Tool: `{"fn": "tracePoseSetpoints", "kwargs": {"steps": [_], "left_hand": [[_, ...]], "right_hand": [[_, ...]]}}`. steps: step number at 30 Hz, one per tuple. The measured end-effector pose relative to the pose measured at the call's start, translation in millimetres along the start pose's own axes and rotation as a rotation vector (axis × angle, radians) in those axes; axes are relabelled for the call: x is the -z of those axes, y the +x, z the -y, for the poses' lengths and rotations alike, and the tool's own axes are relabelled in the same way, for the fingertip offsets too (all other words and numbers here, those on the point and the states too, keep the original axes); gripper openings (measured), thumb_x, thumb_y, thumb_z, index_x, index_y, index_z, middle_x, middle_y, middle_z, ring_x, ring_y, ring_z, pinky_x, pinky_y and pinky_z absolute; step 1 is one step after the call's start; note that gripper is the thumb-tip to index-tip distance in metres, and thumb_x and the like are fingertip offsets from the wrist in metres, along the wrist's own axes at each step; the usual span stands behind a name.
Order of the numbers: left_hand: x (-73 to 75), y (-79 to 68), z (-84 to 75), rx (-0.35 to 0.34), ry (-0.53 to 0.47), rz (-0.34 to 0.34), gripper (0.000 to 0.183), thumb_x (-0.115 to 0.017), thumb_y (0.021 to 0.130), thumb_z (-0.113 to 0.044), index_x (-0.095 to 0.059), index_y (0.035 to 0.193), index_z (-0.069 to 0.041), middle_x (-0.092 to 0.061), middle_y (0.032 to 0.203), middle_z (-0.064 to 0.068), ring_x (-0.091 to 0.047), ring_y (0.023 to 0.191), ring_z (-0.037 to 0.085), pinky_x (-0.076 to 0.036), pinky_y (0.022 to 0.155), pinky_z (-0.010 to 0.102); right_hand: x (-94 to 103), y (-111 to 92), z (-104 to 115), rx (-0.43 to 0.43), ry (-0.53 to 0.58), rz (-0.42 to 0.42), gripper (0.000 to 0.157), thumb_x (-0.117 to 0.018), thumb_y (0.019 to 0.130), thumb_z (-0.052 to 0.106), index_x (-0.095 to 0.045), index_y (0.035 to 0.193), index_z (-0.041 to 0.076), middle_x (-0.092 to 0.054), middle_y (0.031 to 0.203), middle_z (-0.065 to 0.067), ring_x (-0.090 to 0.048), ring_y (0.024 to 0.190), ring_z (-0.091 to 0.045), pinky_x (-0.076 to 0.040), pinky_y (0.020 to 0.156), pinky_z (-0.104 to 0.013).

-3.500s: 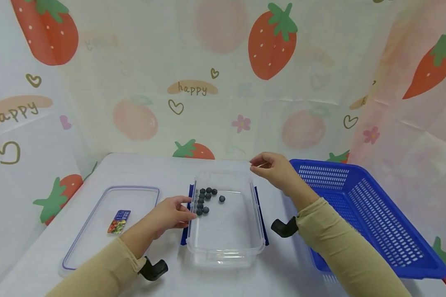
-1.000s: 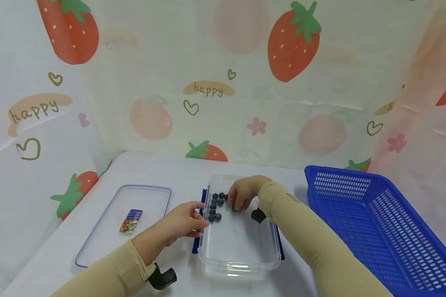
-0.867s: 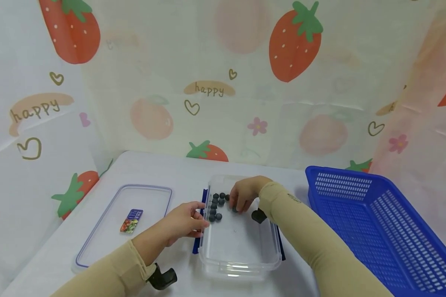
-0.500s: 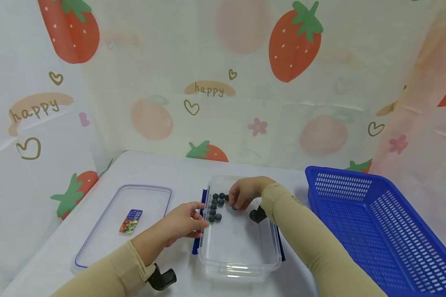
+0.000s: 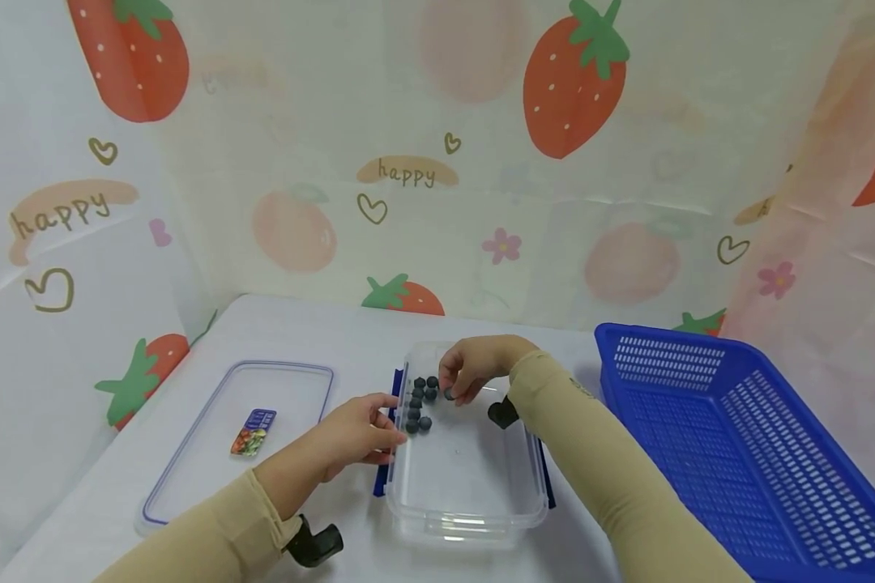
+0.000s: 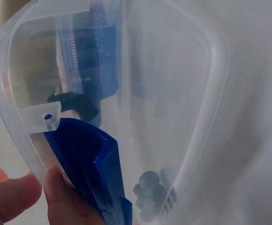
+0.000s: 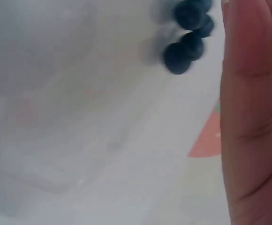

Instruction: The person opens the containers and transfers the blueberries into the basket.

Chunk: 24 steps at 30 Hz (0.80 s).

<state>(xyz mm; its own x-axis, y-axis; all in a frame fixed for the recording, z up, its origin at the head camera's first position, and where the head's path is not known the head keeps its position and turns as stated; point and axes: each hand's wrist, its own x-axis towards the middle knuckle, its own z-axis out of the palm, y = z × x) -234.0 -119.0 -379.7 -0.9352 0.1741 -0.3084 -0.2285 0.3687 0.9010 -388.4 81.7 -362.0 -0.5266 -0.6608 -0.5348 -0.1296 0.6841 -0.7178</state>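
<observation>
A clear plastic box (image 5: 467, 490) with blue side latches stands lidless on the table. Several dark blueberries (image 5: 413, 414) lie along its left inner wall, towards the far corner. Inside the box, my right hand (image 5: 476, 366) pinches one blueberry (image 5: 449, 394) between thumb and fingers, just right of the others. In the right wrist view that hand's finger (image 7: 248, 108) covers most of the held berry. My left hand (image 5: 360, 433) holds the box's left rim, thumb and fingers on either side of the wall, beside the lowered blue latch (image 6: 91, 164).
On the left lies the clear lid (image 5: 189, 441) with a purple-blue seal and a small printed packet (image 5: 253, 431) on it. A blue slotted plastic basket (image 5: 736, 437) stands at the right. A strawberry-print cloth (image 5: 496, 194) hangs behind the table.
The right hand has come from beyond the box's far right corner down into it and taken a blueberry, moving it slightly left and away. The left hand stays on the rim.
</observation>
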Motion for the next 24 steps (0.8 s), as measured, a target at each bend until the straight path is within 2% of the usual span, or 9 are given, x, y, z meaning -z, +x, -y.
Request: {"fn": "tracePoseSetpoints", "kwargs": {"steps": [5,12,24], "left_hand": [[0.4,0.7,-0.6,0.0,-0.004,0.003,0.063,-0.069,0.081,-0.013,-0.038,0.135,-0.007,-0.057,0.087,0.01,-0.059,0.072,0.019,-0.056,0.067,0.03],[-0.9,-1.1,-1.6,0.003,-0.009,0.003,0.062,-0.069,0.081,-0.012,-0.038,0.135,-0.007,-0.057,0.087,0.011,-0.059,0.072,0.019,-0.056,0.067,0.03],[-2.0,-5.0,-1.2,0.001,-0.023,0.007,0.062,-0.069,0.081,-0.012,-0.038,0.135,-0.007,-0.057,0.087,0.011,-0.06,0.073,0.019,-0.056,0.067,0.03]], "right_hand": [[7.2,-16,18,0.059,-0.033,-0.022,0.012,-0.061,0.083,-0.003,-0.06,0.095,-0.003,-0.057,0.088,-0.012,-0.065,0.079,-0.024,-0.055,0.075,-0.034],[17.6,-49,37,0.142,-0.069,-0.07,0.008,-0.062,0.083,-0.001,-0.063,0.09,0.003,-0.057,0.095,-0.014,-0.065,0.082,-0.026,-0.054,0.077,-0.035],[40.5,-114,33,0.214,-0.063,-0.185,0.01,-0.065,0.081,0.001,-0.062,0.091,0.002,-0.057,0.097,-0.015,-0.065,0.084,-0.03,-0.054,0.078,-0.038]]}}
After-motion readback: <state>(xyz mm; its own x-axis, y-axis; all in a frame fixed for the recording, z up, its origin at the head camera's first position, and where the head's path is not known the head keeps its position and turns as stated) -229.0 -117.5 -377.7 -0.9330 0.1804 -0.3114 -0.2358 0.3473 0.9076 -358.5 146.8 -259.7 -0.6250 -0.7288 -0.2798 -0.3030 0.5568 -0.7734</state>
